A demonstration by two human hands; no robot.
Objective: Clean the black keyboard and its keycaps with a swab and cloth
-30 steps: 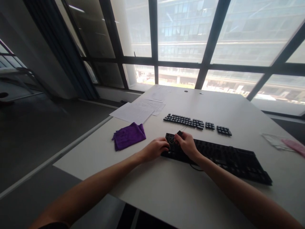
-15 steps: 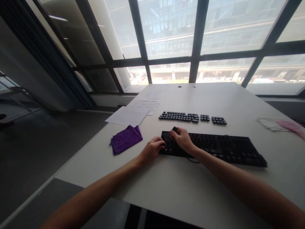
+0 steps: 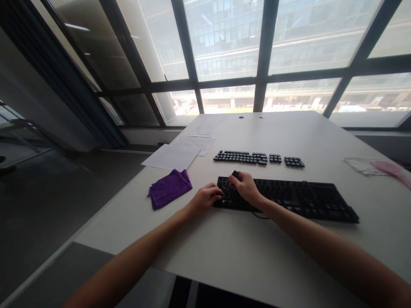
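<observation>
A black keyboard [image 3: 298,194] lies across the desk in front of me, many of its keycaps off. My left hand [image 3: 205,196] is closed at the keyboard's left end, fingertips bent over its edge. Pinched in my right hand [image 3: 245,187] is a wire keycap puller with a black handle [image 3: 235,174]. Its thin wire loops point down at the left part of the keyboard, close to my left fingertips. Whether a keycap sits in the loops is too small to tell. Removed keycaps [image 3: 239,157] stand in rows behind the keyboard, grouped in separate blocks.
A folded purple cloth [image 3: 170,188] lies left of my left hand. Printed papers [image 3: 171,156] are spread along the desk's left edge. At the right are a white cloth or bag [image 3: 358,166] and a pink item [image 3: 387,169]. A cable [image 3: 260,216] shows under the keyboard.
</observation>
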